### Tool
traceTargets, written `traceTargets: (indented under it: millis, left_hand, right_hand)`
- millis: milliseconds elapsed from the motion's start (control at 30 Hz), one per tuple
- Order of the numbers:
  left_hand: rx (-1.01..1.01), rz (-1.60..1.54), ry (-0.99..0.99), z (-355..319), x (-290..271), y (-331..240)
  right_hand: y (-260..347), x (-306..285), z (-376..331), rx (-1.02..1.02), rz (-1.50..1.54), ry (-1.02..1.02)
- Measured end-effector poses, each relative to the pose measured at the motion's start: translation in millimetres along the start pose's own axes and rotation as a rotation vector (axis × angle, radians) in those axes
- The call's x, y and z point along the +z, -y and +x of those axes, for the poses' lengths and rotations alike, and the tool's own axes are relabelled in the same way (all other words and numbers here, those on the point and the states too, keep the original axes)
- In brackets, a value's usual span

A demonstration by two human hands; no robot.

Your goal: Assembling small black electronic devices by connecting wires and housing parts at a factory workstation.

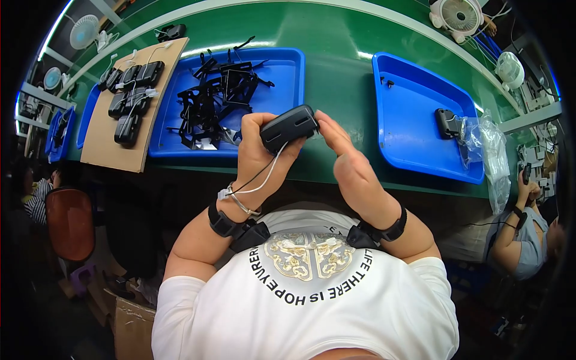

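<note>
My left hand (255, 157) grips a black oblong electronic device (288, 129) with rounded edges and slots in its side, held over the front edge of the green table. A white cable (273, 165) and a thin black wire run from it down across my wrist, ending at a small white connector (224, 194). Fingers stretched out and together, my right hand (354, 162) stands on edge at the device's right end. Its fingertips are at or very near that end; whether they press on it I cannot tell. Nothing shows in the right palm.
A blue tray (294, 78) of black plastic brackets (222, 96) lies left. Beside it, cardboard (99, 132) carries several cabled black devices (135, 90). Another blue tray (408, 144) at right holds a black device (446, 123) and clear plastic bags (492, 156). Other people sit at both sides.
</note>
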State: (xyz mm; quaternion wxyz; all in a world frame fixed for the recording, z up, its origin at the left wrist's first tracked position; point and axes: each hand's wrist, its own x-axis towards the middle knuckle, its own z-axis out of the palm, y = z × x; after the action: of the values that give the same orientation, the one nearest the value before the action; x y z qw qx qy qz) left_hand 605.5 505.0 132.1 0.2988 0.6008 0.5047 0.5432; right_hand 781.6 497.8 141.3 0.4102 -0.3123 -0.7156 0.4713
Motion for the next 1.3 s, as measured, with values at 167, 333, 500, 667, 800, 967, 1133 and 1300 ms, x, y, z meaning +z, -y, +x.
traceTargets:
  millis: [167,333,500,667,800,967,1133,1300]
  left_hand:
    - [-0.023,-0.085,0.048,-1.2,-3.5,1.2]
    - [-0.127,-0.220,0.058,-3.7,0.0,1.5]
    - [0.015,0.011,0.081,-9.5,0.4,5.5]
    - [0.109,0.012,0.053,-5.9,1.9,7.1]
    - [0.080,0.133,0.109,-1.1,-3.9,0.0]
    - [-0.202,-0.339,0.169,-2.8,-5.8,-4.3]
    - [-0.615,-0.497,0.347,-0.8,-19.6,-14.2]
    - [-0.631,-0.727,0.399,-4.8,-16.9,-13.5]
  right_hand:
    - [-5.4,-7.1,0.3,-0.020,0.184,0.002]
    - [-2.1,-3.7,-4.1,0.193,0.406,-0.042]
    - [8.8,-6.4,-0.6,0.213,0.536,-0.090]
    - [-1.1,0.5,-3.9,0.303,0.498,-0.048]
    - [6.7,-6.3,-6.3,0.168,0.565,-0.025]
    - [5.2,-12.4,1.9,0.251,0.578,-0.204]
    - [-8.9,-5.3,0.6,0.243,0.460,-0.057]
    - [-14.4,-1.3,-4.2,0.269,0.488,-0.125]
